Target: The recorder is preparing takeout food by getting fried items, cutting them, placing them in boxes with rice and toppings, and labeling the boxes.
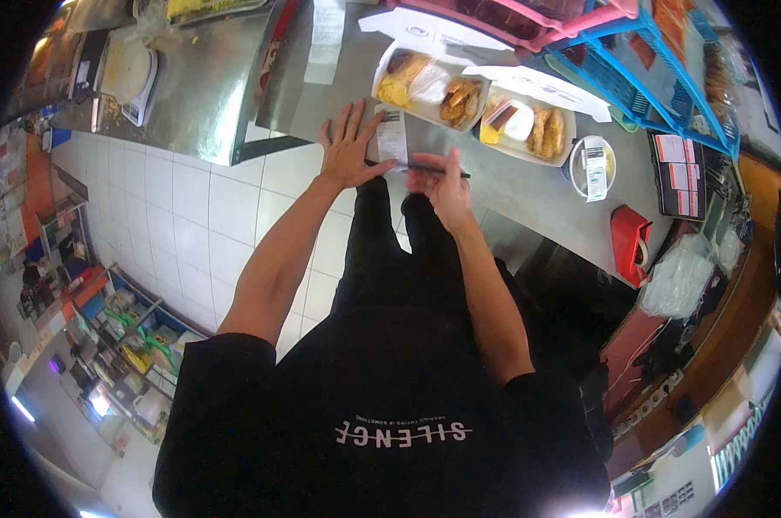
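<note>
My left hand [349, 150] lies palm down with fingers spread at the near edge of a steel counter [494, 184]. Its thumb and forefinger reach the side of a printed paper slip [391, 135] that bears writing. In my right hand [447, 194] is a dark pen [439, 171], held almost level across the slip's lower end. Beyond the hands sit two lidded cardboard meal boxes with lids up: the left meal box [429, 116] and the right meal box [503, 150]. Each contains white rice and browned pieces of food. A labelled round tub [610, 169] stands to their right.
Blue plastic baskets [662, 116] and a pink basket [558, 29] crowd the back right. A red tape dispenser [628, 243] is at the right edge, below a black board with labels [678, 175]. Another slip [325, 45] and a kitchen scale [141, 90] are at the left.
</note>
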Available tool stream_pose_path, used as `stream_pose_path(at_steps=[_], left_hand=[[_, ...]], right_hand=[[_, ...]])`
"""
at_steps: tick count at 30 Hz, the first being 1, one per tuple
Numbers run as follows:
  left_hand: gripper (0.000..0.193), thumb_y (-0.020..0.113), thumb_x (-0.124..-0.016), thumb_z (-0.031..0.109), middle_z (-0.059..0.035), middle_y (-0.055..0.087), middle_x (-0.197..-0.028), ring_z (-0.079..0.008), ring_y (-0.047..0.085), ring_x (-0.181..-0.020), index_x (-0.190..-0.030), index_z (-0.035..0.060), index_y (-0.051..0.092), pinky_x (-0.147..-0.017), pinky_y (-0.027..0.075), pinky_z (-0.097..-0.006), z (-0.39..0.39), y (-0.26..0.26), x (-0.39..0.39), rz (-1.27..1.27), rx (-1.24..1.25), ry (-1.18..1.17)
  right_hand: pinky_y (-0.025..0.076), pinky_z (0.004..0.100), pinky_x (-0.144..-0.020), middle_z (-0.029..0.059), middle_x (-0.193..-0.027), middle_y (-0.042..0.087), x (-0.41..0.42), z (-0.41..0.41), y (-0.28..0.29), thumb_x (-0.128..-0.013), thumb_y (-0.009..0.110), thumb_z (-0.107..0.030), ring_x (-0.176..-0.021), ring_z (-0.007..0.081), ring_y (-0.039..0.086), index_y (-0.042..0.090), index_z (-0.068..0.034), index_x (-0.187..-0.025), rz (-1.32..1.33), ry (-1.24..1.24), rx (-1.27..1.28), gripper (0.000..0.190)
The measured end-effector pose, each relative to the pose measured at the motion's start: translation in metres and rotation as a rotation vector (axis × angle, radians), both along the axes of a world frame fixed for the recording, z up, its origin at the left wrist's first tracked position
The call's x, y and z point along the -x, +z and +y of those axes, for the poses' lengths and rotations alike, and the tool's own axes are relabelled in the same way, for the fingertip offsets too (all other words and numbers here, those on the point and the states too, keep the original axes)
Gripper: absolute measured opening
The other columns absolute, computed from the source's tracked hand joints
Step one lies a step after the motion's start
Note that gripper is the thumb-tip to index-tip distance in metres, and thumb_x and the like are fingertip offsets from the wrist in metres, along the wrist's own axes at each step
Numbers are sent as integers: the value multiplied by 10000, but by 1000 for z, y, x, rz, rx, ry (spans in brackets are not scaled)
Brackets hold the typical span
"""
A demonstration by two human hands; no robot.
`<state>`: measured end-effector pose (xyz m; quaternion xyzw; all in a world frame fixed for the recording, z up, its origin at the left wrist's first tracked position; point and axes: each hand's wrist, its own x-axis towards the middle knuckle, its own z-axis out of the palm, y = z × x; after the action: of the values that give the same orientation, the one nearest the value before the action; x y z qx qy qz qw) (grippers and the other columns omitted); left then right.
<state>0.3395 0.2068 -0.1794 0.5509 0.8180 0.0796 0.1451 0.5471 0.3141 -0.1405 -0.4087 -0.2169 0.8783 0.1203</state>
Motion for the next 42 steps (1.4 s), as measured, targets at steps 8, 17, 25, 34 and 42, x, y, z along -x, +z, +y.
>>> stream_pose_path(at_steps=[8,17,25,34,42], left_hand=[[1089,679,-673,810,-101,118,-1688,-314,67,-1555,-1572,318,310,-1165,27,-678,1,3,4,-50,38,15],[1139,658,-652,857,-57,68,-1699,-281,32,-1563,-1590,373,229,-1181,13,-675,0,-1,5,-57,87,29],[1138,625,-663,885,-91,81,-1694,-313,51,-1559,-1594,363,231,-1169,6,-686,0,-1,7,-43,94,7],[1119,633,-673,866,-91,90,-1695,-319,51,-1560,-1592,363,241,-1159,4,-694,-1,-7,8,-34,62,-1],[1108,635,-673,870,-114,113,-1689,-342,86,-1555,-1586,357,272,-1148,15,-700,-2,-5,7,-86,3,9]], right_hand=[[545,263,-702,67,-855,722,36,-3,-46,-942,704,-126,-742,130,685,697,14,-984,-261,7,-731,146],[543,261,-699,79,-835,734,38,-5,-35,-936,686,-126,-736,118,681,702,5,-1031,-478,41,-1084,163],[550,247,-704,68,-865,757,29,-23,-38,-921,708,-127,-754,80,688,718,-13,-1084,-426,152,-1117,199],[553,271,-697,85,-827,743,44,-32,-34,-882,723,-121,-721,127,699,733,-22,-1037,-395,82,-1212,184],[558,316,-688,141,-856,721,43,-31,-32,-861,714,-78,-727,202,708,723,-28,-1033,-523,59,-1194,180]])
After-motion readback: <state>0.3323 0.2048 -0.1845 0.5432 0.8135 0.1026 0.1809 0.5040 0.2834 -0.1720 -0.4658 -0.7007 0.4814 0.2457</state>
